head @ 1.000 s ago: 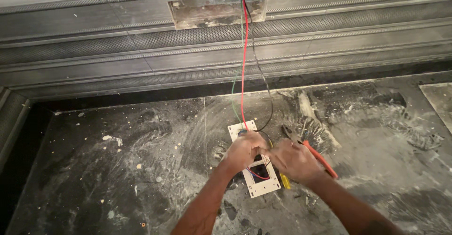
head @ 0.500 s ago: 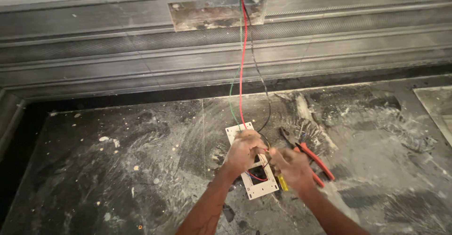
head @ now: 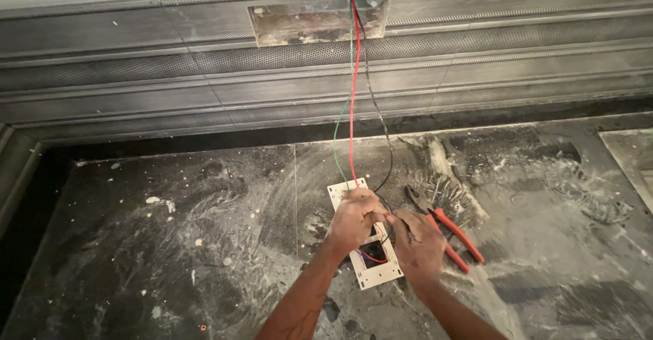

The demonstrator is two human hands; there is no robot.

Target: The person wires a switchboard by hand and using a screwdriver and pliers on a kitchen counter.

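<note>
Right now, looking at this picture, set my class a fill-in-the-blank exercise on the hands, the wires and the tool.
1. Both hands, left hand and right hand, work over a white ____ lying on the floor.
2. The pliers have ____ handles.
3. The red wire runs up to an opening in the ____.

Missing words: plate; red; wall

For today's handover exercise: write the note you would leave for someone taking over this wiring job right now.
Left hand: pressing on the white socket plate, which lies on the dusty floor.
Right hand: pinching wires at the plate's middle.
Red wire, green wire and black wire run down from the wall opening to the plate.
Red-handled pliers lie just right of the hands.
Done: wires reach the plate. Left: plate not yet in the opening.
</note>
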